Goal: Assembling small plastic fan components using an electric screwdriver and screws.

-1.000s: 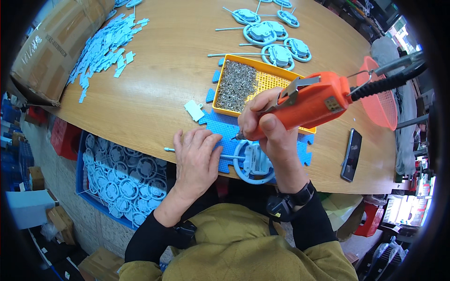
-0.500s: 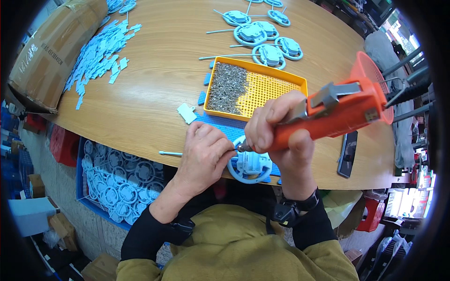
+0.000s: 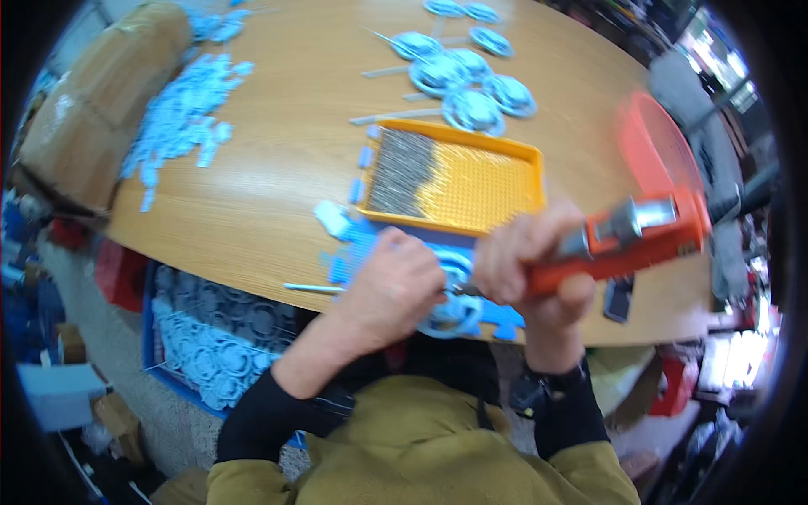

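My right hand (image 3: 530,261) is wrapped round an orange electric screwdriver (image 3: 623,248), which lies slantwise with its bit pointing left. The bit's tip reaches the fingers of my left hand (image 3: 391,286), closed in a pinch above a light blue ring-shaped plastic part (image 3: 454,316). What the pinch holds is hidden and blurred. A thin blue rod (image 3: 313,288) sticks out to the left from under my left hand. The part lies on a blue mat (image 3: 358,248) at the table's near edge. Just beyond is a yellow tray (image 3: 492,189) with many small metal screws (image 3: 404,172) on its left side.
Several blue ring-shaped parts with rods (image 3: 471,111) lie at the far side. A pile of flat blue pieces (image 3: 181,118) sits beside a cardboard box (image 3: 105,109). A pink basket (image 3: 661,143) and a phone (image 3: 619,297) are at right; a blue crate (image 3: 151,337) of parts stands below left.
Both hands and the screwdriver have shifted a little to the right, the screwdriver tilting flatter and lower. The whole view has moved slightly and is blurred.
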Available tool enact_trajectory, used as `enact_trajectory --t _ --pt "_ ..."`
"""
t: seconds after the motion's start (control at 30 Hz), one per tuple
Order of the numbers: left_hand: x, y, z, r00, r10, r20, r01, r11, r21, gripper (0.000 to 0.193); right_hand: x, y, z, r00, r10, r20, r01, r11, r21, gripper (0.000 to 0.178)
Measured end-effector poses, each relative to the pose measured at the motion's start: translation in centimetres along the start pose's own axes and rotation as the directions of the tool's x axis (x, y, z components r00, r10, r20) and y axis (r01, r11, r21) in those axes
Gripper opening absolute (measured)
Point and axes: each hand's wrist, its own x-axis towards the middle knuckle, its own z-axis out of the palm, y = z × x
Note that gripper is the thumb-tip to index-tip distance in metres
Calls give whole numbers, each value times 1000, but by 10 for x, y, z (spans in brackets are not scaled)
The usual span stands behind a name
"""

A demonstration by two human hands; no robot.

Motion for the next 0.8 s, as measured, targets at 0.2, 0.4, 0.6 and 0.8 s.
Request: enact_trajectory --t 0.2,0.4,0.6,0.8 --pt "5 2 20 993 83 -83 -73 990 121 13 -20 3 0 973 -123 -198 132 991 33 45" --pt "0 4 14 995 81 -59 -75 992 101 14 -12 10 -6 990 -125 -64 132 984 117 45" --pt "-1 5 11 994 32 103 -36 999 32 14 -7 2 4 991 -131 -15 132 984 120 43" --pt "-5 8 21 998 64 -10 -65 996 -60 15 -12 -5 1 994 -106 -2 106 989 107 44"
